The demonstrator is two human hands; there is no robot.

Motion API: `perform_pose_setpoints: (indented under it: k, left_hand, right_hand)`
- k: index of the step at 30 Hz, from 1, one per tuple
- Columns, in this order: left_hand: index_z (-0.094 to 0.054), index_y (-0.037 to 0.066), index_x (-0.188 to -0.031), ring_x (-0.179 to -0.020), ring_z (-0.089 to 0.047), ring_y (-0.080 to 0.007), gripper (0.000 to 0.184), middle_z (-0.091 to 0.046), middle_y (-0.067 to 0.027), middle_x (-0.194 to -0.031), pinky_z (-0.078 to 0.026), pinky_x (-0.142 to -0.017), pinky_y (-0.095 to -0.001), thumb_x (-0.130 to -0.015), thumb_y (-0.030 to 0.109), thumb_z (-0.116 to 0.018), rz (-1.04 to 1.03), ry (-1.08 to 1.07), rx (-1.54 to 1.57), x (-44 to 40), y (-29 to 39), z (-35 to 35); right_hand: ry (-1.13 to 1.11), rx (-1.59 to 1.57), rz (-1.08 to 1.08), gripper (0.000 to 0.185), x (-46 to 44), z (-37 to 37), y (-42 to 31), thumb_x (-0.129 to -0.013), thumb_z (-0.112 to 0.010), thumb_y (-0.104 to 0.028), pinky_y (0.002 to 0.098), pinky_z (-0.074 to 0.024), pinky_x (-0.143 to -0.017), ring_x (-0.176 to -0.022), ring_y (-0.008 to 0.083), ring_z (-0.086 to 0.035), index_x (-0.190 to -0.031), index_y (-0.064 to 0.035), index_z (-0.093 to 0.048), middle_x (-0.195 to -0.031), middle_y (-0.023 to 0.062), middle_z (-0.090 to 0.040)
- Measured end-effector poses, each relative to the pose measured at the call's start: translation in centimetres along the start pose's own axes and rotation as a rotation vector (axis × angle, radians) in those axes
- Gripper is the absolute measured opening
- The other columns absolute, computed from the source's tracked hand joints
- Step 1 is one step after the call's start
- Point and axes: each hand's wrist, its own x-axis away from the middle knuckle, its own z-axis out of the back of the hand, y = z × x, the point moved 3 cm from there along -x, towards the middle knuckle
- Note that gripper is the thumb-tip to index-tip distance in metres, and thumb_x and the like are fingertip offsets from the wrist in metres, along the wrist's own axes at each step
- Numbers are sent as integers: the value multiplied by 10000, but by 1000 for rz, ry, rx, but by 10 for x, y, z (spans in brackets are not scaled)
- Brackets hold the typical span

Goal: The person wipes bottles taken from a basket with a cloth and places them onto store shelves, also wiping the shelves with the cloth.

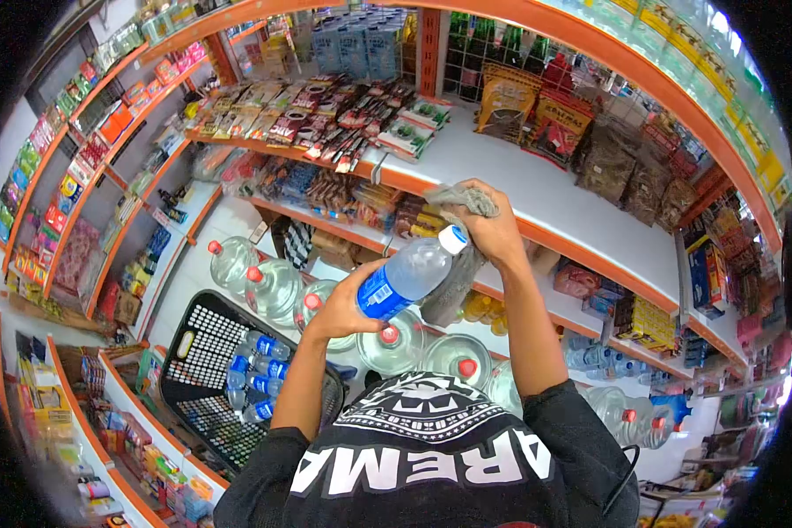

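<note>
My left hand (348, 306) is wrapped round a clear water bottle (414, 275) with a blue label and white cap, tilted up to the right. Close by its cap, my right hand (493, 231) grips a grey cloth (453, 295), which hangs down behind the bottle. I cannot tell whether the cloth touches the bottle. Below my left arm stands a black plastic basket (194, 352) with several blue-labelled bottles (260, 374) lying in it.
Large round water jugs (277, 290) with red caps stand on the floor along the shelf. An orange-edged white shelf (502, 185) runs ahead, with sachets (326, 110) on its left and brown packets (607, 158) on its right. More stocked shelves (79, 176) rise at the left.
</note>
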Motion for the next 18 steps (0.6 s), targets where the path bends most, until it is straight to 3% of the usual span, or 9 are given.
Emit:
perform_pose_setpoints:
  k: [4, 7, 8, 10, 11, 12, 14, 16, 18]
  left_hand:
    - [-385, 26, -1287, -1085, -487, -164, 870, -517, -86, -1159, -367, -946, -316, -508, 107, -763, 0, 28, 100, -10, -1, 0]
    - [-385, 32, -1280, -1067, -495, -177, 868, -521, -90, -1145, -373, -939, -326, -507, 130, -770, -69, 2, 82, -21, 7, 7]
    - [-385, 32, -1280, -1067, -495, -177, 868, -521, -90, -1145, -373, -939, -326, -507, 130, -770, -92, -5, 75, -29, 13, 11]
    - [-371, 25, -1282, -1048, -505, -186, 892, -524, -96, -1132, -391, -919, -331, -498, 150, -779, -220, 52, -2, -44, 40, 22]
    - [-365, 22, -1282, -1039, -510, -190, 904, -525, -98, -1125, -400, -909, -333, -494, 161, -784, -282, 84, -37, -52, 54, 26]
    - [-359, 15, -1277, -1015, -524, -193, 905, -527, -103, -1115, -417, -890, -325, -492, 167, -782, -312, 99, 84, -66, 69, 30]
    - [-356, 6, -1261, -967, -555, -192, 882, -533, -111, -1100, -455, -843, -303, -508, 177, -783, -365, 102, 303, -99, 104, 42]
    - [-358, 1, -1248, -926, -583, -188, 821, -545, -120, -1090, -491, -789, -283, -561, 167, -779, -446, 119, 366, -127, 157, 50]
    - [-370, 2, -1234, -911, -598, -186, 734, -563, -126, -1064, -509, -755, -286, -628, 129, -763, -605, 171, 350, -155, 220, 45]
  right_hand:
    - [53, -171, 100, 176, 11, 7, -18, -732, -612, -30, 226, -438, -686, -759, 83, -543, -906, -11, -589, -813, 22, -609]
    - [232, 290, 324, 214, 9, 28, -30, -690, -602, 15, 239, -443, -712, -773, 99, -551, -900, -17, -585, -805, 39, -602]
    - [246, 298, 343, 214, 7, 39, -36, -690, -602, 15, 239, -443, -712, -773, 99, -551, -900, -17, -585, -805, 39, -602]
    - [499, 387, 531, 237, 10, 75, -61, -661, -606, 21, 256, -453, -726, -783, 126, -568, -893, -26, -586, -815, 57, -602]
    - [620, 507, 689, 268, 15, 95, -83, -636, -626, 13, 289, -460, -735, -793, 192, -582, -898, -30, -595, -838, 85, -603]
    - [739, 627, 842, 299, 23, 113, -112, -610, -647, 5, 322, -466, -745, -802, 257, -596, -904, -35, -605, -861, 113, -605]
    - [953, 691, 1029, 296, 30, 149, -151, -618, -661, -29, 344, -465, -742, -800, 267, -589, -908, -39, -603, -857, 117, -600]
    - [1234, 865, 1064, 278, 27, 191, -177, -641, -661, -62, 368, -465, -722, -799, 281, -580, -912, -42, -599, -848, 116, -593]
    - [1333, 1118, 1082, 281, 18, 225, -201, -673, -648, -137, 404, -464, -704, -808, 303, -568, -938, -67, -585, -848, 123, -582]
